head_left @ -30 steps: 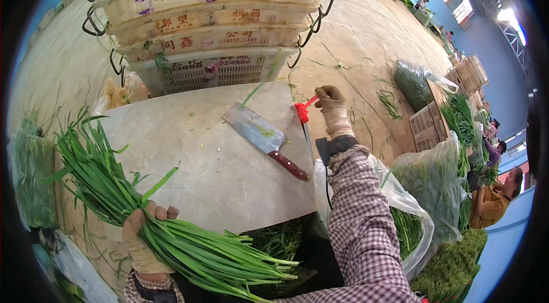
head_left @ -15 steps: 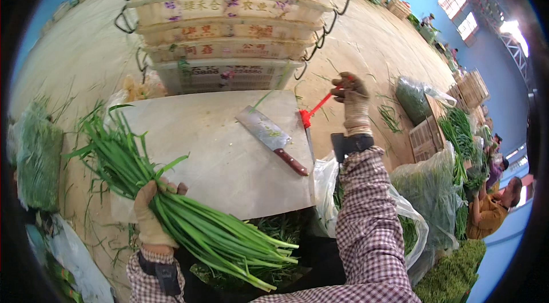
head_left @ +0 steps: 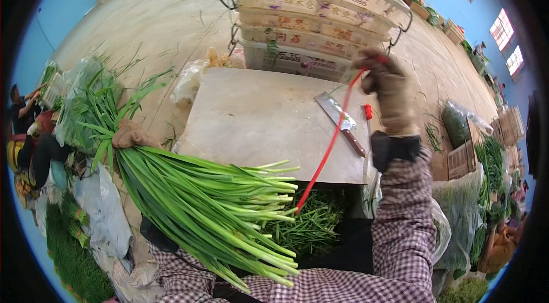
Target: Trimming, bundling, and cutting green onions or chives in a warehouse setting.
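My left hand (head_left: 135, 134), in a tan glove, is closed around the leafy end of a thick bunch of garlic chives (head_left: 211, 206), whose pale cut ends fan out to the right. My gloved right hand (head_left: 386, 82), smeared by motion, is raised over the right side of a pale board (head_left: 251, 114). From its fingers a long red tie (head_left: 326, 160) hangs slantwise down to the stem ends. A cleaver (head_left: 341, 123) with a brown wooden handle lies on the board, its blade pointing away. Beside the board's right edge is a small red piece (head_left: 368, 111).
Stacked white plastic crates (head_left: 320, 22) with metal handles stand beyond the board. Below its near edge lies a heap of green trimmings (head_left: 311, 226). Plastic-wrapped greens (head_left: 457, 211) stand at right, more greens (head_left: 74, 251) at lower left. Other people are at the far sides.
My right hand has pulled a red tie out from the bundle of ties beside the board. My left hand has swung the chives up and left, and the view has turned left.
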A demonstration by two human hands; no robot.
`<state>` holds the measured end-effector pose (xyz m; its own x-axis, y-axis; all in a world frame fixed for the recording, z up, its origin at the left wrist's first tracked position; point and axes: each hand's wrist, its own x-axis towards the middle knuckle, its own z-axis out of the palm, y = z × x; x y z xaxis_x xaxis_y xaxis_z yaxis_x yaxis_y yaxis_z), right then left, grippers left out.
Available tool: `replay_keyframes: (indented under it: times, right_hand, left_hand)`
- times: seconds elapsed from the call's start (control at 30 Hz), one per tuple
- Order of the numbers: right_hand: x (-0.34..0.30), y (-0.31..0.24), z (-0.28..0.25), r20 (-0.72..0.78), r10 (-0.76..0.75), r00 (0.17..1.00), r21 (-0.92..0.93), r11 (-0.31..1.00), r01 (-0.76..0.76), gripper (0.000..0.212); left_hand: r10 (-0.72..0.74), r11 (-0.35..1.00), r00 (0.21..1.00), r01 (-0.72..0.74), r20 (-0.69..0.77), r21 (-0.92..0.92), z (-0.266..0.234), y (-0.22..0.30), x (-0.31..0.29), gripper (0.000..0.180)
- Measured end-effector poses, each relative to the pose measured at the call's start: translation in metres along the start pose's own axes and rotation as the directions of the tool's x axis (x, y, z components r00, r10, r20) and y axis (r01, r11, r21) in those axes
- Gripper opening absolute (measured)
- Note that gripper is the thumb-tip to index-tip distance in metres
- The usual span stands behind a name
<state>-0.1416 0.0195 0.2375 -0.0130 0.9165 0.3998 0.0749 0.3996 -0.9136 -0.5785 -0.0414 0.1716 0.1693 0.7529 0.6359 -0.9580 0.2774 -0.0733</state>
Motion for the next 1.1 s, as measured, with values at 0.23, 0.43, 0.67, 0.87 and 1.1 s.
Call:
replay_keyframes:
  times: [0.23, 0.43, 0.67, 0.87, 1.1]
  right_hand:
    - [0.03, 0.189, 0.076, 0.239, 0.582, 0.777, -0.037, 0.805, -0.592, 0.018]
    - [0.034, 0.272, 0.066, 0.294, 0.638, 0.712, -0.02, 0.749, -0.662, 0.02]
    - [0.044, 0.308, 0.037, 0.459, 0.706, 0.539, 0.009, 0.603, -0.798, 0.018]
    - [0.058, 0.314, 0.021, 0.653, 0.594, 0.47, -0.065, 0.662, -0.747, 0.033]
    - [0.052, 0.225, 0.003, 0.513, 0.304, 0.803, -0.629, 0.769, 0.112, 0.09]
  left_hand:
    - [-0.105, 0.994, 0.986, 0.102, -0.133, -0.027, -0.007, 0.014, 0.002, 0.016]
    - [0.236, 0.754, 0.91, -0.393, -0.342, -0.527, -0.106, -0.055, 0.029, 0.009]
    - [0.554, 0.767, 0.434, 0.066, -0.71, 0.639, -0.259, -0.089, -0.024, 0.017]
    - [0.57, 0.725, 0.253, 0.292, -0.781, 0.624, -0.257, -0.09, -0.019, 0.02]
    - [0.499, 0.798, 0.273, 0.224, -0.822, 0.559, -0.266, -0.077, -0.023, 0.017]
